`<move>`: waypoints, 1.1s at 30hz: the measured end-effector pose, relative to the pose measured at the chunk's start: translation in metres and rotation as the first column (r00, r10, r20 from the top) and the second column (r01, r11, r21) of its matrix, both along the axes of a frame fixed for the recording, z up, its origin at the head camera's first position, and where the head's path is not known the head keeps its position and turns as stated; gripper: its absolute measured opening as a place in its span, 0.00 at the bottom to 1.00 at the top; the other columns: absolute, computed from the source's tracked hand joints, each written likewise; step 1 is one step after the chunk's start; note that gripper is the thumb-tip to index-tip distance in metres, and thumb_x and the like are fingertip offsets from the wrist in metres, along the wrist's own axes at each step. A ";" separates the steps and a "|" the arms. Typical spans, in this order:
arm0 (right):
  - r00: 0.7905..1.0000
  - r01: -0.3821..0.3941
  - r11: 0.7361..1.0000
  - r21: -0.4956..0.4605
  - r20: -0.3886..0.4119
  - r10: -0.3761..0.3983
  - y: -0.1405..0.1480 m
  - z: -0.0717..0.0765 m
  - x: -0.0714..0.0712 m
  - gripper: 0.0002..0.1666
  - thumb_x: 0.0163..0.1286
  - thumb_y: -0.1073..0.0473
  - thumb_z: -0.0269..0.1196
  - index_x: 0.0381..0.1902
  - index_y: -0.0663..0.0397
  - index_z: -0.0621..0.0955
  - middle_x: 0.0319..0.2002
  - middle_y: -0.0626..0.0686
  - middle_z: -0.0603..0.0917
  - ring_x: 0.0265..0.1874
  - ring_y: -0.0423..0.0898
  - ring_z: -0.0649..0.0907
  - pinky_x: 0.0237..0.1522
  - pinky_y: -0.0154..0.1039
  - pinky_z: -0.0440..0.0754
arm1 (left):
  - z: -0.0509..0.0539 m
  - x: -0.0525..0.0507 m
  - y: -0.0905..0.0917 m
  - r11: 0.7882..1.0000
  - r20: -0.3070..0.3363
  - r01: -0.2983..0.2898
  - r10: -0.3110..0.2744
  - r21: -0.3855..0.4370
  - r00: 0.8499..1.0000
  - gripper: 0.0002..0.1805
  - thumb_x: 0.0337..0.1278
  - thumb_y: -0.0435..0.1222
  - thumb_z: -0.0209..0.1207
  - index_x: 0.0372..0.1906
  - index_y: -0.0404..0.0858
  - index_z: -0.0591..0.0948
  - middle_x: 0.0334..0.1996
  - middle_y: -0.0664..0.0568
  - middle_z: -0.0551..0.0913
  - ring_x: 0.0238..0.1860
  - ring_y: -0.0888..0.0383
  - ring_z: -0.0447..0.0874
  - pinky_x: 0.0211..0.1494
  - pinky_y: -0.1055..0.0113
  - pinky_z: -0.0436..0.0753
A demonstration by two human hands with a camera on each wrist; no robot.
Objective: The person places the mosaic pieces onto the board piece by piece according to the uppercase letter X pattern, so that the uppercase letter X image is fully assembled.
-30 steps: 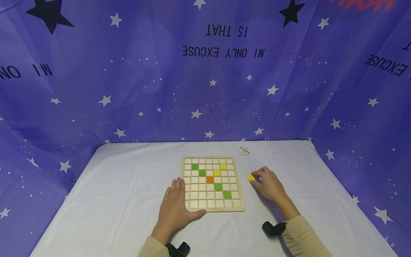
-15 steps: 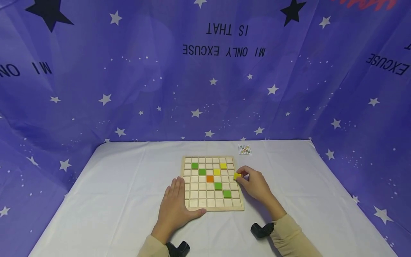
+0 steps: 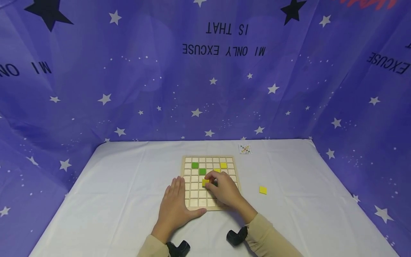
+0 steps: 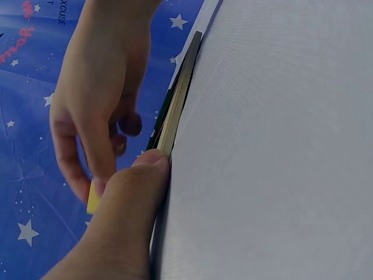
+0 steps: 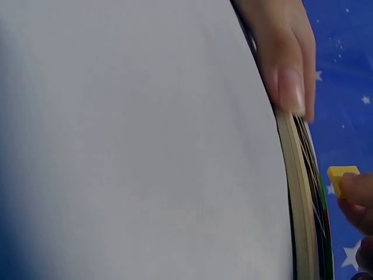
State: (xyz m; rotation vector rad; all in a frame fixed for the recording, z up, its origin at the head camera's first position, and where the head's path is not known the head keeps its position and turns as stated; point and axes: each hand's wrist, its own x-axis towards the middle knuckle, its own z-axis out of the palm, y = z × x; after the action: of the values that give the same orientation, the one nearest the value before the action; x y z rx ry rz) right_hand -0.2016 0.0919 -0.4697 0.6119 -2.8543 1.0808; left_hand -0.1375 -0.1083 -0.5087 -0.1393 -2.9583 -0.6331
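My right hand [image 3: 227, 190] pinches a yellow square tile [image 3: 205, 183] between thumb and fingertips, over the middle of a wooden grid board [image 3: 194, 202]. In the right wrist view the held tile [image 5: 342, 174] is raised above the board. Flat along the board's left side rests my left hand [image 3: 173, 207], fingers straight, thumb [image 4: 137, 181] at the near edge. Two green tiles [image 3: 202, 171] sit in squares at the upper left. Two yellow tiles [image 3: 223, 165] are in the upper right, one partly covered. My right hand hides the board's centre and lower right.
Another yellow tile [image 3: 263, 190] lies on the white cloth to the right of the board. A small printed card with a coloured grid pattern [image 3: 245, 149] is behind the board to the right. A starry purple cloth [image 3: 154, 89] hangs behind the table.
My right hand has carried the yellow tile leftward from beside the board to over its middle, covering the orange tile. A loose yellow tile on the cloth has come into view. The left hand stays put.
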 end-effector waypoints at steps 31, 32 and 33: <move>0.991 -0.044 0.972 0.233 -0.116 0.073 -0.015 -0.006 0.001 0.07 0.66 0.50 0.68 0.38 0.44 0.87 0.38 0.40 0.81 0.38 0.38 0.80 0.44 0.37 0.83 | 0.000 0.000 0.000 1.000 -0.034 0.013 -0.014 -0.016 0.999 0.76 0.30 0.82 0.56 0.77 0.30 0.54 0.78 0.38 0.54 0.80 0.43 0.49 0.80 0.47 0.56; 0.990 -0.050 0.971 0.235 -0.118 0.079 -0.015 -0.006 0.001 0.06 0.66 0.50 0.68 0.38 0.43 0.87 0.38 0.40 0.81 0.38 0.38 0.80 0.44 0.38 0.83 | 0.000 0.000 0.000 1.000 -0.036 0.012 -0.013 -0.014 0.999 0.76 0.30 0.82 0.56 0.77 0.30 0.54 0.78 0.38 0.54 0.80 0.43 0.49 0.80 0.47 0.56; 0.989 -0.056 0.970 0.236 -0.117 0.085 -0.014 -0.006 0.001 0.06 0.65 0.51 0.69 0.37 0.43 0.87 0.38 0.40 0.81 0.39 0.38 0.81 0.44 0.38 0.83 | 0.000 0.001 0.000 1.000 -0.036 0.011 -0.012 -0.013 0.999 0.76 0.30 0.82 0.56 0.77 0.30 0.54 0.78 0.38 0.54 0.80 0.43 0.49 0.80 0.47 0.56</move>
State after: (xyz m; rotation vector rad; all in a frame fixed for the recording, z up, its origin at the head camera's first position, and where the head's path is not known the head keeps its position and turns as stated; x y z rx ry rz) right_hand -0.2003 0.0776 -0.4753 0.7704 -2.8880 0.6892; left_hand -0.1370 -0.1083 -0.5085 -0.1672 -2.9293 -0.6067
